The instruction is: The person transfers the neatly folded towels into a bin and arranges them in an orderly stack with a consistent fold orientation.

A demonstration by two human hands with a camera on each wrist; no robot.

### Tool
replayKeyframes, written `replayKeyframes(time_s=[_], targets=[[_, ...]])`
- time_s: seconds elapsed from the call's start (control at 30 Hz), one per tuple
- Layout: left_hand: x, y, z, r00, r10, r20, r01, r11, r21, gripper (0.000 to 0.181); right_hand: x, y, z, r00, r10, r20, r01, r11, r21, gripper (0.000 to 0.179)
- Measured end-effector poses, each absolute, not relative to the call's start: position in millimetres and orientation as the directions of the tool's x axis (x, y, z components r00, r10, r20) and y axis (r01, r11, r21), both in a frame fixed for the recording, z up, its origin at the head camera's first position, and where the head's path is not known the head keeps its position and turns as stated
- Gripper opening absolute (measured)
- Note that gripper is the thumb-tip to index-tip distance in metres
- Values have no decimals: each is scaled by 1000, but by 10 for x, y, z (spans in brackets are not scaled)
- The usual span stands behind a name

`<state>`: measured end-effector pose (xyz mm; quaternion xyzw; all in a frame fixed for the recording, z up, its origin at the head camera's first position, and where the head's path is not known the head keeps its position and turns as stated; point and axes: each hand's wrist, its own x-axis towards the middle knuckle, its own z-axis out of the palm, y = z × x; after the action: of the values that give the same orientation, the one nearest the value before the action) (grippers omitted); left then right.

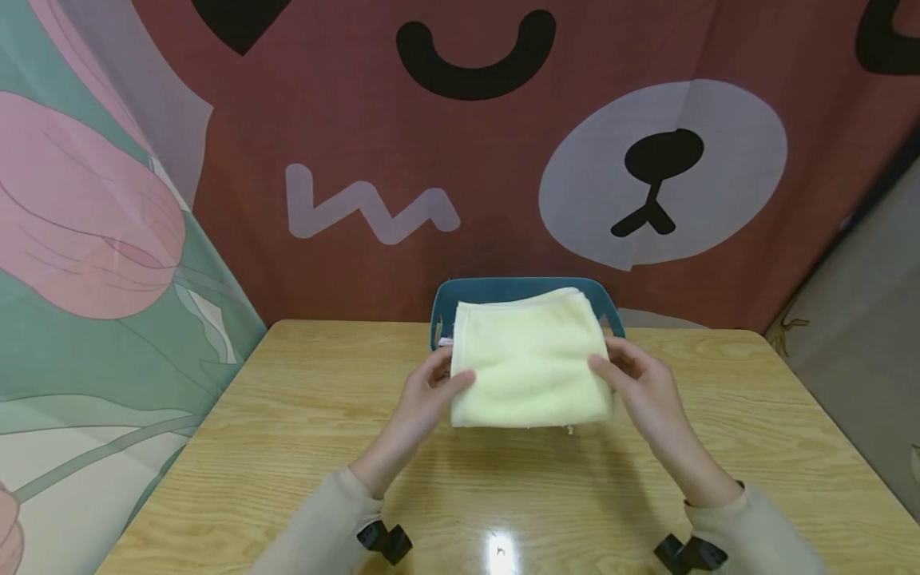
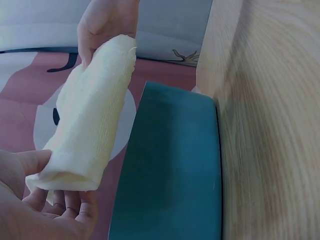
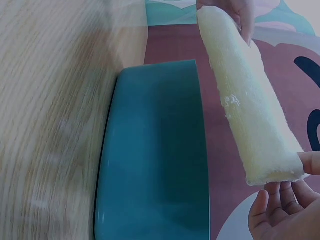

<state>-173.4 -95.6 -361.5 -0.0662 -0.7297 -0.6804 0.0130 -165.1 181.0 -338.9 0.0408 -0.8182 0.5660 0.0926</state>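
A folded pale yellow towel [image 1: 530, 359] is held up between both hands, in front of and above a teal plastic basket [image 1: 517, 289]. My left hand [image 1: 426, 393] pinches its left edge, thumb on the near face and fingers behind. On the opposite edge, my right hand [image 1: 644, 391] grips in the same way. In the left wrist view the towel [image 2: 90, 120] shows its folded layers at the end beside the left hand [image 2: 55, 200]. The right wrist view has the towel [image 3: 250, 100] apart from the basket wall [image 3: 155, 160]. Most of the basket's inside is hidden behind the towel.
The basket stands on a light wooden table [image 1: 323, 447] at its far edge. Behind it hangs a printed cloth [image 1: 359, 279] with a bear face. A small white label [image 1: 446, 342] shows at the basket's left side. A grey surface [image 1: 862, 319] lies to the right.
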Motion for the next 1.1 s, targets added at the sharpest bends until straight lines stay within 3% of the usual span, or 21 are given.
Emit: replayKeyframes(time_s=[0.77,1.1], targets=[[-2078,-900,-3520,-990,21,137,138,108,984,37,-2043,1781,-3382,-967,57,250,-220,313,-924,43],[-2180,-864,-3486,-992,-19,127,125,98,987,36,-2169,1761,-3389,-952,83,295,-244,376,-894,41]])
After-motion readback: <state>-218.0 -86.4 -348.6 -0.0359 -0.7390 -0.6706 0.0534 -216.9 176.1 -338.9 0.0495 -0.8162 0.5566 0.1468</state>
